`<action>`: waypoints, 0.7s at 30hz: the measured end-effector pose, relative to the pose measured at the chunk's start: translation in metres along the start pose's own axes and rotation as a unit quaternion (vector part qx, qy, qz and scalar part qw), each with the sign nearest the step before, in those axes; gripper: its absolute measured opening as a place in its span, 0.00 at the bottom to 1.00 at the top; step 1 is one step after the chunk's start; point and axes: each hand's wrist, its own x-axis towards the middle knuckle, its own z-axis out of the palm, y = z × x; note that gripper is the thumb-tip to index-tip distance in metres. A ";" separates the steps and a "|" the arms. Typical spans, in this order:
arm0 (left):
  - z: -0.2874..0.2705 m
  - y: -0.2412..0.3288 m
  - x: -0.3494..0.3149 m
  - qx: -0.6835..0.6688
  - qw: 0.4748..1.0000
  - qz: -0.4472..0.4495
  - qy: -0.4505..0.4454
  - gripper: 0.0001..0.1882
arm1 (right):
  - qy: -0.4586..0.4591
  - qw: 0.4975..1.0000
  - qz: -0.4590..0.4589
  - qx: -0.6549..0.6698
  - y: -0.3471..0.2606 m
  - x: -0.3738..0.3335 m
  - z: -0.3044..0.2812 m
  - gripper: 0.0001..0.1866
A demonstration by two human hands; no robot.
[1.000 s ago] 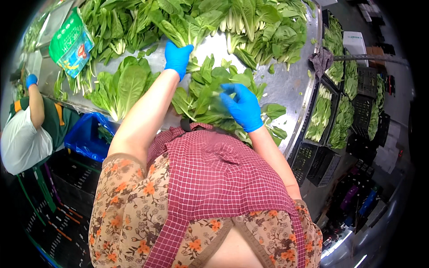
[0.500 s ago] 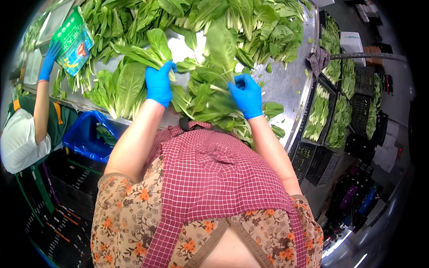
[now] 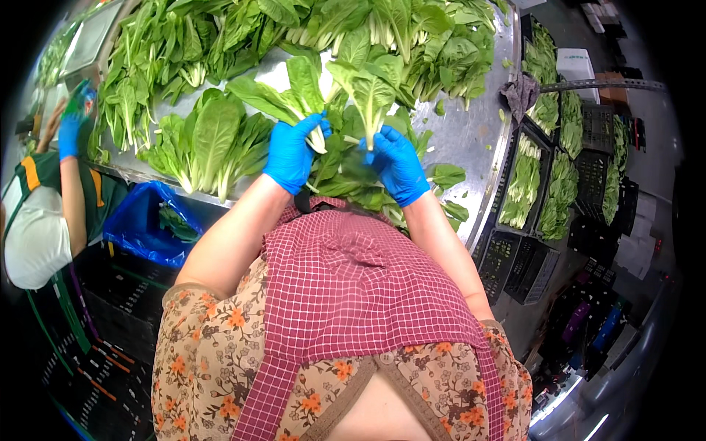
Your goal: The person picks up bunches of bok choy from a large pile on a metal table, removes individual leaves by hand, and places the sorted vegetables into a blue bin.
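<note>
My left hand, in a blue glove, is closed round the pale stem ends of a bunch of leafy greens. Close to its right, my right hand, also gloved, pinches a small head of leafy greens by its base, leaves pointing away from me. Beneath and between both hands lie loose greens on the metal table. A tidy pile of greens rests left of my left hand at the near edge.
More greens are heaped along the far side. A blue-lined bin stands by the near left edge, beside a co-worker with gloved hands. Black crates of greens line the right, near a grey rag.
My left hand has moved right with its bunch, nearer my right hand. The right hand's greens have come into clear view upright. The co-worker's green-and-blue bag has been drawn away from the table.
</note>
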 end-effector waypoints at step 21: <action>0.012 0.002 0.024 0.110 0.994 -0.015 -0.024 0.11 | 0.196 0.973 -0.122 -0.020 0.023 0.009 0.008 0.10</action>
